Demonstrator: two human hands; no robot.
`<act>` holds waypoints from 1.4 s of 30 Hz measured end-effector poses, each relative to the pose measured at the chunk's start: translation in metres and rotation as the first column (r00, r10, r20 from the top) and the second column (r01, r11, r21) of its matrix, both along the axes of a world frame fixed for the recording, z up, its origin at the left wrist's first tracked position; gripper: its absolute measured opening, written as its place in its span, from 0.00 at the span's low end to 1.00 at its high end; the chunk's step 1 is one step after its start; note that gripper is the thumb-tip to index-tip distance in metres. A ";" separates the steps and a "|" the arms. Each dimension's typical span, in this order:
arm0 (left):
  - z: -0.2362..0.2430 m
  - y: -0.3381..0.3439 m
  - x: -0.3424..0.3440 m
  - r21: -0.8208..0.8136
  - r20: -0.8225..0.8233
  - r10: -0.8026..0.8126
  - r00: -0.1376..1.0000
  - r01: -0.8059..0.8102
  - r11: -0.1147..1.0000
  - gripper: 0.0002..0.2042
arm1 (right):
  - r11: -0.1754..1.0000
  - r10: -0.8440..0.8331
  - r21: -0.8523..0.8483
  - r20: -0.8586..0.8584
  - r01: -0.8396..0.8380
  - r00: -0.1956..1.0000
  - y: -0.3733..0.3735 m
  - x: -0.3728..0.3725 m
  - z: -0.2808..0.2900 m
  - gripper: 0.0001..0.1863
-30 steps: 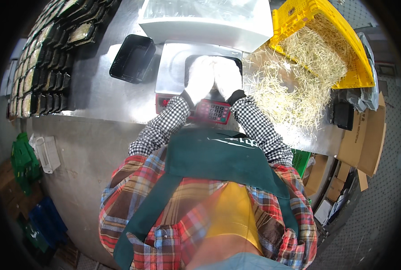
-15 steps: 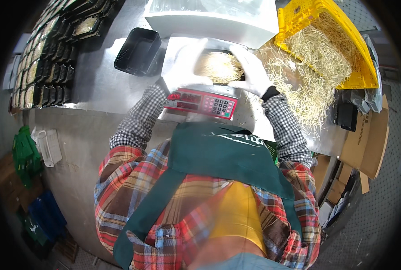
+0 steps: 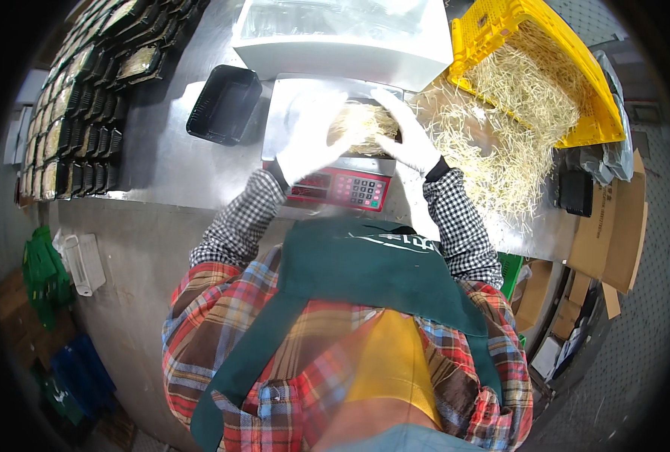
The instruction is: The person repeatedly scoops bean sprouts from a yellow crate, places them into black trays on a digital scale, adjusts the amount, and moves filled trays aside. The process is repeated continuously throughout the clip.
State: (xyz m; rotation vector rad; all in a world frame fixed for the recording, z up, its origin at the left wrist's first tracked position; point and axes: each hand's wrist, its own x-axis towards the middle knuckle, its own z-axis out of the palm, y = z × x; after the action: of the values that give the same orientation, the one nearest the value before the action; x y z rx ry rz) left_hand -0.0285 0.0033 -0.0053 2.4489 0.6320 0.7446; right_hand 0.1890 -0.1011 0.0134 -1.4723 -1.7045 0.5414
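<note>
A heap of pale bean sprouts sits in a black plastic tray, mostly hidden, on the metal pan of a red scale. In a white glove, my left hand curves round the heap's left side, its thumb against the sprouts. My right hand, gloved too, cups the opposite side with thumb and fingers bent inward. Between them the hands hold the sprouts in place. An empty black tray lies left of the scale.
Stacks of filled black trays stand at the far left. Behind the scale is a white foam box. On the right a tipped yellow crate spills loose sprouts over the metal table. An open cardboard box stands beyond the table's right end.
Both hands have drawn a little closer in around the sprouts, and the heap looks more gathered. My left hand now covers more of the scale's left side. The whole view has shifted slightly.
</note>
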 end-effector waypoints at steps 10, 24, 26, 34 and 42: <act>-0.022 -0.020 0.057 -0.054 0.059 0.223 0.973 -0.220 0.974 0.12 | 0.916 -0.378 0.014 0.370 0.402 0.849 0.033 -0.050 -0.026 0.13; 0.029 0.028 -0.071 -0.339 0.227 0.179 0.957 -0.094 0.936 0.18 | 0.898 -0.431 0.111 0.024 0.426 0.902 -0.051 0.018 0.007 0.20; 0.026 0.048 -0.086 -0.112 0.057 0.117 0.991 -0.110 0.988 0.27 | 0.911 -0.407 0.109 0.092 0.397 0.909 -0.060 0.021 -0.001 0.34; 0.010 0.041 -0.027 0.212 -0.327 0.069 0.942 0.002 0.977 0.59 | 0.990 -0.138 0.054 0.476 0.128 0.868 -0.011 -0.016 0.006 0.57; 0.009 0.031 -0.008 0.160 -0.377 0.035 0.926 0.028 0.987 0.56 | 0.986 -0.160 0.015 0.408 0.168 0.899 -0.014 -0.002 -0.027 0.49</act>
State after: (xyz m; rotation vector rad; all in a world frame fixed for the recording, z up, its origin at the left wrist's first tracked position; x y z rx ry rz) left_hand -0.0362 0.0341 0.0039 2.7726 0.7410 0.3303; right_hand 0.1868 -0.1153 -0.0131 -1.8202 -1.8643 0.1639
